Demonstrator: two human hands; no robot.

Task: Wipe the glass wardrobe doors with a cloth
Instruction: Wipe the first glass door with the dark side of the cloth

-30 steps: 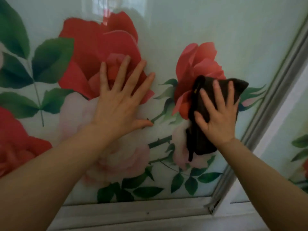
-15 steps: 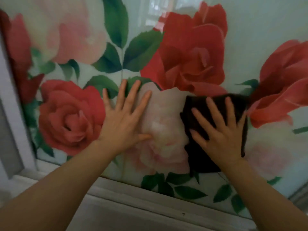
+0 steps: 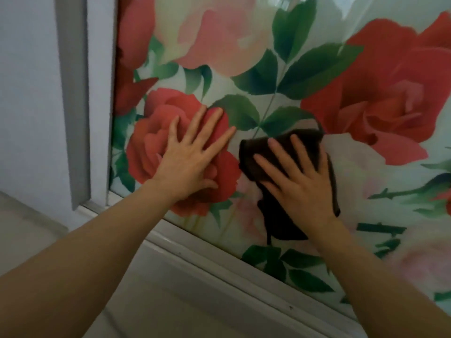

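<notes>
Cloth (image 3: 283, 152), dark, soft and light, lies bunched flat against the rose-printed glass door (image 3: 317, 69) near its lower left corner, best worked by pressing a flat palm on its middle, not by pinching an edge. The right hand (image 3: 300, 189) presses it with fingers spread, while the left hand (image 3: 188, 162) rests splayed on the bare glass just beside. Compared with half a second ago, both hands and the cloth sit further left on the door, closer to the grey frame (image 3: 73, 93).

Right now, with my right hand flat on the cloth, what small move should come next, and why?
Probably slide the right hand and dark brown cloth left toward the left hand, lifting that hand clear: the red rose by the door's left edge lies beyond the cloth.
</notes>
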